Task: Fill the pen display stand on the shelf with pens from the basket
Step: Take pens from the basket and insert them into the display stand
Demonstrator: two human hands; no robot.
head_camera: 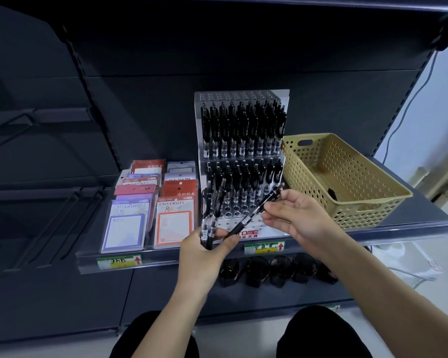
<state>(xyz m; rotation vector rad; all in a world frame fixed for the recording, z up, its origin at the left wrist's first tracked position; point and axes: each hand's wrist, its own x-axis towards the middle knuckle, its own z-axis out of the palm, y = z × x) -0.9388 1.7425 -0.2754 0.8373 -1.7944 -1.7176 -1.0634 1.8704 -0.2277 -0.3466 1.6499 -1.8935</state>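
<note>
There is one clear acrylic tiered pen stand [243,95] and one tan perforated plastic basket [305,174]. Black click pens [241,125] crowd two stand tiers, too many to count. One loose black pen [254,215] spans the left hand [204,251] and right hand [300,215]. About three bundled pens [208,228] sit in the left. Two green-and-yellow price labels [264,248] and five black mesh cups [256,270] show.
</note>
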